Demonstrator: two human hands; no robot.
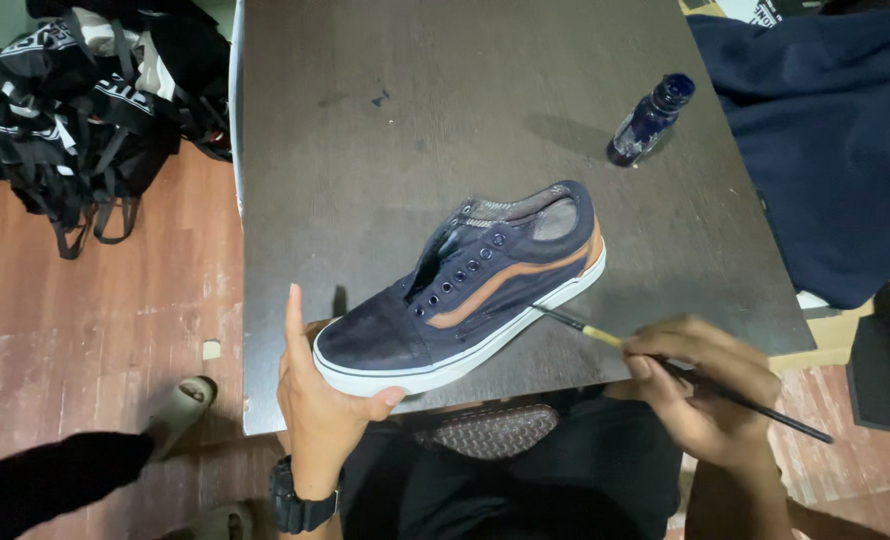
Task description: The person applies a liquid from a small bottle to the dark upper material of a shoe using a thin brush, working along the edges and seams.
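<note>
- A navy low-top shoe (465, 290) with a tan side stripe and white sole is lying on its side near the front edge of the dark worktop (365, 120); its laces are out and its toe is pointing toward the person.
- The left hand (320, 405) is cupping the toe, with the thumb curling under the sole and the fingers standing up behind the toe cap; it is closing on the shoe and steadying it.
- The right hand (705, 385) is pinching a thin paintbrush (665, 365) with a dark handle; the bristle end is touching, or lying just beside, the white sole edge under the stripe, though the exact contact is too fine to tell.
- The step in hand appears to be brushing colour along the side of the shoe by the sole; the toe fabric is looking darker and patchier than the rest.
- The next stroke is probably calling for a steady tip kept off the white rubber, with the left hand keeping the shoe from rolling.
- A small dark blue bottle (650, 120) is standing open, well apart from the shoe, toward the far right of the worktop.
- Dark blue cloth (825, 140) is lying to the right; black bags (85, 100) are piling up on the floor to the left.
</note>
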